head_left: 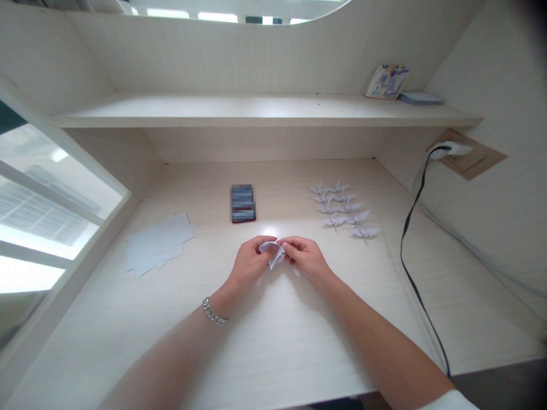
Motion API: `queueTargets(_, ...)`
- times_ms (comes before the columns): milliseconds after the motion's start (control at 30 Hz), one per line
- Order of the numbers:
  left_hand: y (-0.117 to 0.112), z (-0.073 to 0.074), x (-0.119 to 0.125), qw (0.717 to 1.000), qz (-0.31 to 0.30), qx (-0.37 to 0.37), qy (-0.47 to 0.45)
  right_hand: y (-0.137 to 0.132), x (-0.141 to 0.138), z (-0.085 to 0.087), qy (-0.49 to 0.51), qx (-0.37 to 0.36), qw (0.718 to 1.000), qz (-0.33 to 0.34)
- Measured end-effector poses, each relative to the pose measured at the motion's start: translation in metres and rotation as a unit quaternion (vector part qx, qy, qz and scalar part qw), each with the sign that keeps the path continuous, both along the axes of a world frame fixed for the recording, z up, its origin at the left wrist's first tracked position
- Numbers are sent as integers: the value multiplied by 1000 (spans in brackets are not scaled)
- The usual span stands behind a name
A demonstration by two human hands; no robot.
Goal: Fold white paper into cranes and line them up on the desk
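My left hand and my right hand meet over the middle of the pale wooden desk. Both pinch a small, partly folded piece of white paper between their fingertips. A silver chain bracelet sits on my left wrist. Several finished white paper cranes lie in rows to the right, beyond my right hand. A loose stack of white paper sheets lies to the left of my left hand.
A phone lies flat behind my hands. A black cable runs from a wall socket down the right side of the desk. A shelf above holds a small card box. A window frame borders the left.
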State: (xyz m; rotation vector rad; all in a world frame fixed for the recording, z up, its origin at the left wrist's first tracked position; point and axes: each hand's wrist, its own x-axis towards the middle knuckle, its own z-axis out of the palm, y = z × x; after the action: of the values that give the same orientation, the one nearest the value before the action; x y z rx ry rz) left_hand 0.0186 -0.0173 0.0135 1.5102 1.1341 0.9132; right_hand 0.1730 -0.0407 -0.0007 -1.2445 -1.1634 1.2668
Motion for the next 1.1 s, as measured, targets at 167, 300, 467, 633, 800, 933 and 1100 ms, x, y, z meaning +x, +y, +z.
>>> queueTargets(167, 1, -1, 0, 1000, -4, -6, 4, 1, 2, -1, -6, 6, 1000, 15)
queueTargets(300, 1, -2, -1, 1000, -13, 0, 7, 0, 2, 2, -6, 11, 1000, 20)
queueTargets(467, 0, -3, -2, 1000, -20, 11, 14, 0, 1, 3, -10, 7, 1000, 14)
queueTargets(633, 1, -3, -2, 999, -31, 16, 16, 1, 1, 2, -26, 4, 1000, 14)
queueTargets(800, 3, -3, -4, 997, -69, 8, 17, 0, 3, 2, -41, 6, 999, 21)
queueTargets(933, 3, -3, -4, 997, -79, 12, 22, -3, 3, 5, -102, 36, 994, 13)
queueTargets(1100, 1, -2, -3, 997, -71, 13, 24, -7, 1, 10, -205, 119, 971, -17)
